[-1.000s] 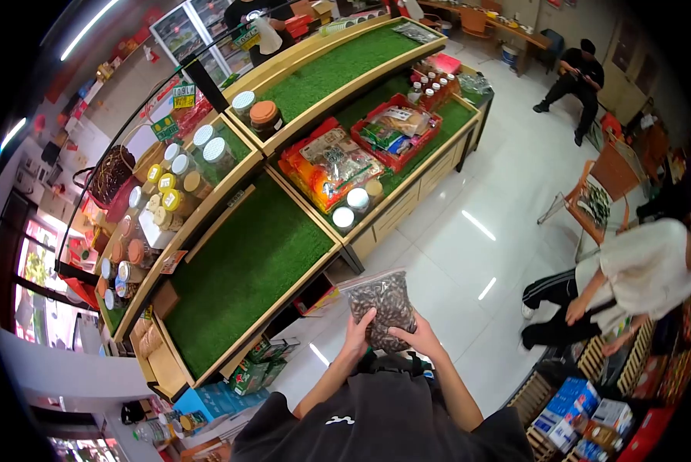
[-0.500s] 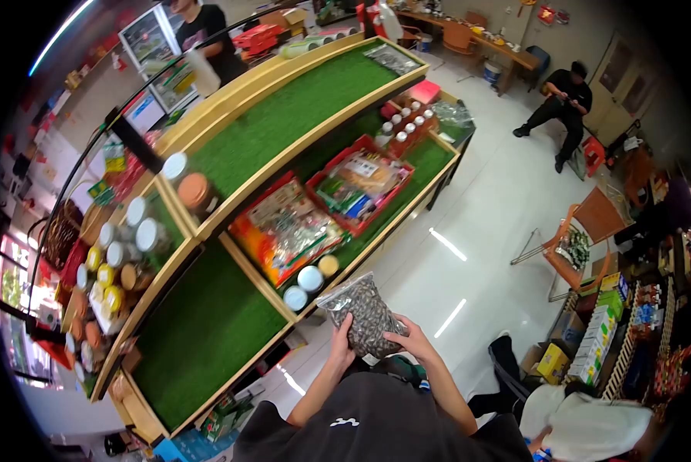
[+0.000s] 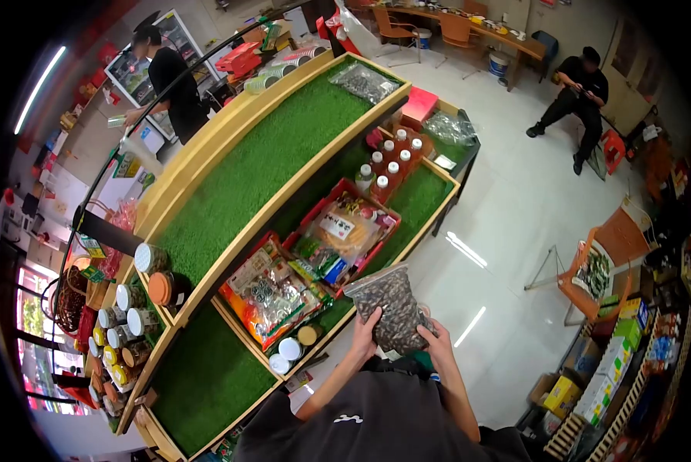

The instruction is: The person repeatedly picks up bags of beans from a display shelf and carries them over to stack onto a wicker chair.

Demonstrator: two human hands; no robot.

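Held up in front of my body is a clear plastic bag of dark seeds (image 3: 392,306), which look like sunflower seeds. My left hand (image 3: 367,335) grips its left side, thumb over the front. On the lower right edge, my right hand (image 3: 436,343) closes round the plastic. The bag tilts, its flat top edge toward the shelf. Just beyond it, a red tray (image 3: 395,223) carries several packaged foods. Two white-lidded jars (image 3: 289,349) and a yellowish-lidded jar (image 3: 309,334) stand left of my left hand on the lower shelf.
A tiered wooden stand lined with green artificial turf (image 3: 245,165) runs along my left. Another clear bag (image 3: 366,82) lies on its top tier. Bottles with white caps (image 3: 392,165) stand below. To the right are an orange chair (image 3: 603,266), boxed goods (image 3: 611,358) and a seated person (image 3: 580,100).
My view has shifted; the bag, still in both hands, now sits further right and nearer the red tray. A light-clothed person at lower right has left view. The person behind the stand shows more fully.
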